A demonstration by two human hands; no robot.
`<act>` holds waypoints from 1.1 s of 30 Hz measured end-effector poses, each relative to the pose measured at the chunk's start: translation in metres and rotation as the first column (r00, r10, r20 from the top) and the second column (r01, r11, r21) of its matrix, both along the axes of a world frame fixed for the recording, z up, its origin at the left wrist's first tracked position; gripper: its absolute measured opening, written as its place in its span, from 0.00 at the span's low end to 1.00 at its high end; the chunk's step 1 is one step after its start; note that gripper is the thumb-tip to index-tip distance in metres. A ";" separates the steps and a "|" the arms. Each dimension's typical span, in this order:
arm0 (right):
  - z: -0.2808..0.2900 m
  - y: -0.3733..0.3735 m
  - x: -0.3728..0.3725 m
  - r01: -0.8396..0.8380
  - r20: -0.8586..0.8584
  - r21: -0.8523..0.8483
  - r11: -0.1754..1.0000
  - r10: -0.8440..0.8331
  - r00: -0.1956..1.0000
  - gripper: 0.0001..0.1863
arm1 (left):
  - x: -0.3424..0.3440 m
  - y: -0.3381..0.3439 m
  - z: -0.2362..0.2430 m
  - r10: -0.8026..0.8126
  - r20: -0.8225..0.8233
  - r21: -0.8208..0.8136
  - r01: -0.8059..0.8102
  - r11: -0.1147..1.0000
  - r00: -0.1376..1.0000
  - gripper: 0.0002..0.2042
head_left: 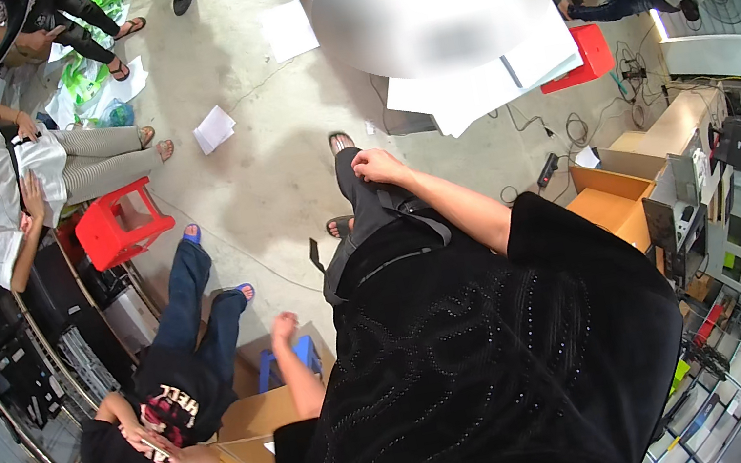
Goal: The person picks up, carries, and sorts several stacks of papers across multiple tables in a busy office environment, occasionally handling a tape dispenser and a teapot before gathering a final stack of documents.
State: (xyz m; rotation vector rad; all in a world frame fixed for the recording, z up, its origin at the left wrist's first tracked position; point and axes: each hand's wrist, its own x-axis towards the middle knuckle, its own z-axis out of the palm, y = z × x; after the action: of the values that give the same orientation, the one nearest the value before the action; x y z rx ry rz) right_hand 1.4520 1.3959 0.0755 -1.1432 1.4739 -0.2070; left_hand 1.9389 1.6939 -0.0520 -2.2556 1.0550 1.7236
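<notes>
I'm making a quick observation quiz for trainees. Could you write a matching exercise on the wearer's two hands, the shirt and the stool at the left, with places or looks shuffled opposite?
1. Left hand
2. Right hand
3. Wearer's shirt
4. Stool at picture left

A. Red
B. Over the dark trousers
C. Black with shiny dots
D. Just above a blue object in the picture

Pairs: 1-D; 2-B; 3-C; 4-A
</notes>
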 end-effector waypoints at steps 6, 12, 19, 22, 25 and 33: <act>-0.032 -0.083 0.044 -0.011 0.099 0.129 0.992 -0.002 0.995 0.15 | 0.081 -0.313 0.050 0.136 0.269 -0.498 0.017 0.867 0.954 0.13; -0.095 -0.187 0.051 0.008 -0.121 0.140 0.990 0.009 0.993 0.15 | -0.033 -0.533 0.078 0.113 -0.081 -0.607 -0.139 0.782 0.990 0.11; -0.212 -0.330 0.051 0.124 -0.299 0.073 0.990 -0.096 0.949 0.17 | -0.089 -0.643 -0.073 -0.035 -0.053 -0.368 0.013 0.930 0.998 0.13; -0.346 -0.400 0.044 0.211 -0.349 0.001 0.977 -0.197 0.916 0.21 | -0.048 -0.655 -0.208 0.009 0.040 -0.235 0.000 0.972 0.999 0.14; -0.494 -0.440 0.015 0.300 -0.501 -0.011 0.954 -0.265 0.824 0.27 | -0.012 -0.672 -0.327 -0.014 0.149 -0.134 0.034 0.990 0.989 0.17; -0.698 -0.509 -0.032 0.536 -0.677 -0.370 0.759 -0.615 0.404 0.35 | 0.043 -0.659 -0.454 -0.192 -0.007 -0.061 0.191 0.980 0.981 0.14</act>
State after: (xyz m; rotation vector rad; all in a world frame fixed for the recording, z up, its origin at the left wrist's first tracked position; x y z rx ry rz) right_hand 1.4200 0.8865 -0.6221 -0.7337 2.6823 -0.2817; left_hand 1.9814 1.0352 -0.5063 -2.0986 1.2969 1.6517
